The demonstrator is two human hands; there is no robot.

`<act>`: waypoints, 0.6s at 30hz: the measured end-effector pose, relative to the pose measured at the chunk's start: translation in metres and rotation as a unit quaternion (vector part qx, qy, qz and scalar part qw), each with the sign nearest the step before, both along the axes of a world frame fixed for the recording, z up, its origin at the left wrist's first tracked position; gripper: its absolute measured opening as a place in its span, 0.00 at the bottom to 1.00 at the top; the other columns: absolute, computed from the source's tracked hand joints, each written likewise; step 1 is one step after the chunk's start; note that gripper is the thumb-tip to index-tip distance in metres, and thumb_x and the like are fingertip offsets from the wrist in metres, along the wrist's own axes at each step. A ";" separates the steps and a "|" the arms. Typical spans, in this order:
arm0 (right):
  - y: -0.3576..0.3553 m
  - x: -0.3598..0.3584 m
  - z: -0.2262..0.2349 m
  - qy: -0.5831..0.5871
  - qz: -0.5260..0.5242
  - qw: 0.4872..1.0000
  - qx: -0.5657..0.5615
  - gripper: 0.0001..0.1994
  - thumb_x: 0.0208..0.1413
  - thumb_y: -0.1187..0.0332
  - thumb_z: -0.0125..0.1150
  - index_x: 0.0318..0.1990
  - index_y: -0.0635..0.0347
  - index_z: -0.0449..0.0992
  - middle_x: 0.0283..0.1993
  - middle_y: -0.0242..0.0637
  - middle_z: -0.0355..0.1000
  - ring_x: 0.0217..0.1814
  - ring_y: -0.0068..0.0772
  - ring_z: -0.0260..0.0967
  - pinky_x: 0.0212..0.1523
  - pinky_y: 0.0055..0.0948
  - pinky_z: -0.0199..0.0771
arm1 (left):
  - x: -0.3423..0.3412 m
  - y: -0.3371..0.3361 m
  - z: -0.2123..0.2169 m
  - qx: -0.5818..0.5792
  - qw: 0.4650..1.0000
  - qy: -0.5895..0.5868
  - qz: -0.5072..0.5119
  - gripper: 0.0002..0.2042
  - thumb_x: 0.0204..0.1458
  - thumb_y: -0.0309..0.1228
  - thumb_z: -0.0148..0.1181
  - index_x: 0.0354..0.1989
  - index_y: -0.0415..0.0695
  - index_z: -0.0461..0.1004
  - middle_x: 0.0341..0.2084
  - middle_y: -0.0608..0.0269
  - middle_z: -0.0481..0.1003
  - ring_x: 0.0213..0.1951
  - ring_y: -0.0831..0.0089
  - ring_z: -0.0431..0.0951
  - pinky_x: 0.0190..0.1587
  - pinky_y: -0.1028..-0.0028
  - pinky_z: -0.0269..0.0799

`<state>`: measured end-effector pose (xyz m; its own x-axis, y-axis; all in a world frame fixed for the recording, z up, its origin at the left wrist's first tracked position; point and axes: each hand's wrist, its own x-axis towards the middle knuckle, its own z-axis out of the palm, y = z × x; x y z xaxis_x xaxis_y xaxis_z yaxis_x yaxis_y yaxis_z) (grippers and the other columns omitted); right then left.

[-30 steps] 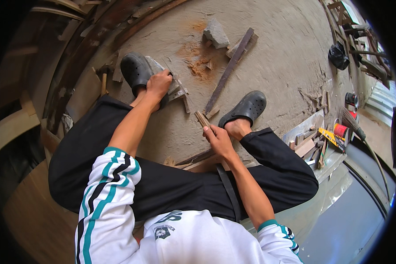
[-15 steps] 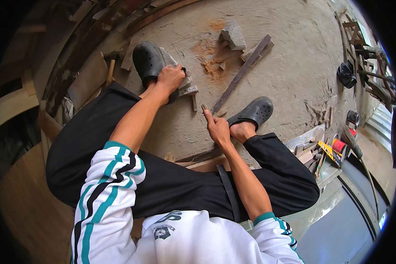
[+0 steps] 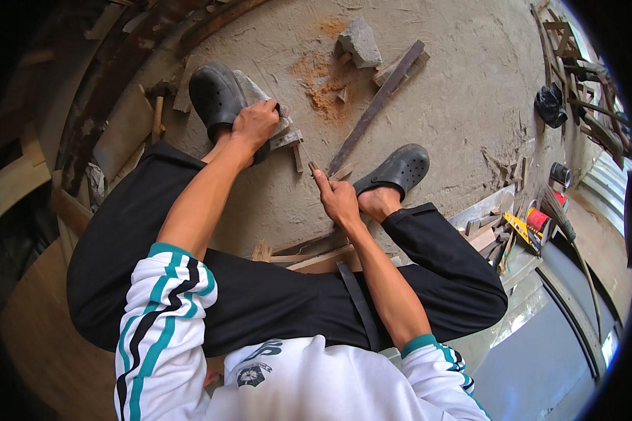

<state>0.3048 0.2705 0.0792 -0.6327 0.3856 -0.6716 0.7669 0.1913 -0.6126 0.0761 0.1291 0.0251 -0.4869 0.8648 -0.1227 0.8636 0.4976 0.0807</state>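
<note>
My left hand (image 3: 255, 123) is closed at the far left, beside the left black clog (image 3: 216, 95). It presses on a pale grey block (image 3: 251, 85); its fingers hide what they grip. From under that hand a short greyish wood piece (image 3: 286, 139) sticks out to the right. My right hand (image 3: 339, 203) is closed around a slim tool with a brownish end (image 3: 314, 167), thumb laid along it. Most of this tool is hidden in the fist, so its kind is unclear. Its tip points toward the wood piece. The right clog (image 3: 400, 170) stands beyond that hand.
A long dark wood strip (image 3: 379, 105) lies on the rough floor near a concrete chunk (image 3: 360, 43) and orange-brown dust (image 3: 323, 88). A hammer (image 3: 159, 116) rests at left among boards. At right are a black bag (image 3: 550, 105), a broom (image 3: 559, 214) and a yellow tool (image 3: 518, 228).
The whole view has shifted, so the floor things appear slightly further left. Both hands keep their grips; the right hand's tool tip remains close to the wood piece.
</note>
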 end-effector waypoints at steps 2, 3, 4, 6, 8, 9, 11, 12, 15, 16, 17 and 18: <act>0.002 0.009 0.013 -0.024 0.013 1.000 -0.013 0.38 0.60 0.39 0.51 0.18 0.74 0.69 0.14 0.54 0.58 0.18 0.46 0.61 0.28 0.47 0.63 | 0.001 -0.004 -0.001 -0.001 1.000 -0.015 0.015 0.05 0.48 0.25 0.54 0.26 0.41 0.77 0.35 0.61 0.74 0.39 0.65 0.79 0.39 0.67 0.79; 0.003 0.011 0.017 -0.035 0.020 0.999 -0.019 0.38 0.60 0.39 0.51 0.18 0.75 0.70 0.15 0.61 0.62 0.19 0.53 0.66 0.30 0.50 0.66 | 0.000 -0.005 -0.001 -0.001 1.000 -0.022 0.023 0.06 0.48 0.25 0.54 0.26 0.41 0.77 0.35 0.61 0.74 0.39 0.65 0.79 0.39 0.67 0.79; 0.004 0.009 0.017 -0.032 0.021 0.999 -0.016 0.38 0.60 0.39 0.51 0.18 0.75 0.70 0.15 0.60 0.62 0.19 0.53 0.66 0.30 0.50 0.66 | -0.001 -0.007 -0.002 -0.002 1.000 -0.021 0.020 0.05 0.48 0.25 0.54 0.26 0.41 0.77 0.35 0.61 0.74 0.39 0.64 0.79 0.38 0.67 0.79; 0.004 0.010 0.017 -0.030 0.016 0.999 -0.008 0.38 0.60 0.39 0.51 0.19 0.75 0.70 0.16 0.60 0.62 0.19 0.53 0.65 0.30 0.50 0.66 | 0.000 -0.003 -0.001 -0.003 1.000 -0.023 0.009 0.05 0.49 0.25 0.53 0.26 0.41 0.76 0.34 0.60 0.73 0.38 0.63 0.79 0.37 0.66 0.79; 0.005 -0.003 0.010 -0.028 0.015 0.999 -0.003 0.38 0.60 0.39 0.51 0.19 0.75 0.71 0.16 0.60 0.63 0.20 0.54 0.66 0.30 0.49 0.66 | -0.003 0.003 -0.002 -0.004 0.999 -0.023 0.024 0.05 0.49 0.25 0.53 0.27 0.41 0.76 0.35 0.60 0.73 0.39 0.62 0.79 0.37 0.65 0.79; 0.006 -0.007 0.007 -0.027 0.015 1.000 -0.002 0.38 0.60 0.39 0.51 0.19 0.75 0.71 0.16 0.60 0.63 0.20 0.54 0.67 0.30 0.49 0.66 | -0.003 0.005 -0.002 -0.006 0.999 -0.023 0.032 0.05 0.49 0.25 0.53 0.27 0.41 0.76 0.35 0.60 0.73 0.39 0.62 0.80 0.37 0.64 0.79; 0.004 -0.001 0.006 -0.011 0.008 1.000 0.011 0.38 0.60 0.38 0.51 0.18 0.74 0.68 0.13 0.48 0.55 0.17 0.38 0.58 0.25 0.44 0.61 | -0.001 0.004 -0.001 -0.006 0.999 -0.025 0.024 0.05 0.49 0.25 0.53 0.27 0.41 0.76 0.35 0.59 0.73 0.38 0.61 0.80 0.38 0.63 0.80; 0.002 0.002 0.005 -0.002 0.006 1.000 0.018 0.39 0.61 0.38 0.50 0.17 0.73 0.66 0.11 0.42 0.52 0.16 0.30 0.53 0.23 0.41 0.59 | -0.001 0.003 -0.001 -0.005 0.999 -0.025 0.020 0.05 0.49 0.25 0.53 0.27 0.41 0.76 0.35 0.59 0.73 0.38 0.61 0.80 0.38 0.63 0.80; 0.005 0.019 0.020 -0.036 0.021 0.999 -0.006 0.39 0.60 0.38 0.50 0.17 0.75 0.70 0.15 0.58 0.62 0.19 0.54 0.66 0.30 0.50 0.66 | -0.002 -0.002 -0.001 -0.018 0.999 -0.030 0.034 0.05 0.49 0.25 0.52 0.28 0.41 0.76 0.35 0.59 0.73 0.38 0.61 0.80 0.38 0.63 0.80; 0.005 0.019 0.021 -0.044 0.020 0.999 -0.009 0.39 0.60 0.37 0.50 0.17 0.75 0.70 0.14 0.58 0.62 0.19 0.53 0.66 0.30 0.50 0.66 | -0.002 -0.003 -0.001 -0.014 0.999 -0.030 0.033 0.06 0.50 0.25 0.52 0.28 0.41 0.76 0.35 0.59 0.74 0.38 0.61 0.81 0.38 0.64 0.80; 0.006 0.019 0.022 -0.054 0.017 0.998 -0.011 0.39 0.60 0.37 0.50 0.17 0.74 0.70 0.14 0.57 0.62 0.18 0.52 0.66 0.30 0.49 0.66 | -0.001 -0.001 -0.001 -0.007 0.999 -0.030 0.030 0.06 0.50 0.25 0.52 0.28 0.40 0.77 0.35 0.58 0.75 0.38 0.61 0.81 0.38 0.64 0.80; 0.007 0.019 0.023 -0.063 0.014 0.998 -0.013 0.39 0.60 0.37 0.50 0.17 0.74 0.70 0.14 0.57 0.62 0.18 0.51 0.65 0.30 0.49 0.65 | -0.001 0.001 -0.001 -0.002 0.999 -0.030 0.027 0.07 0.50 0.25 0.52 0.28 0.40 0.78 0.36 0.58 0.75 0.37 0.62 0.81 0.37 0.64 0.80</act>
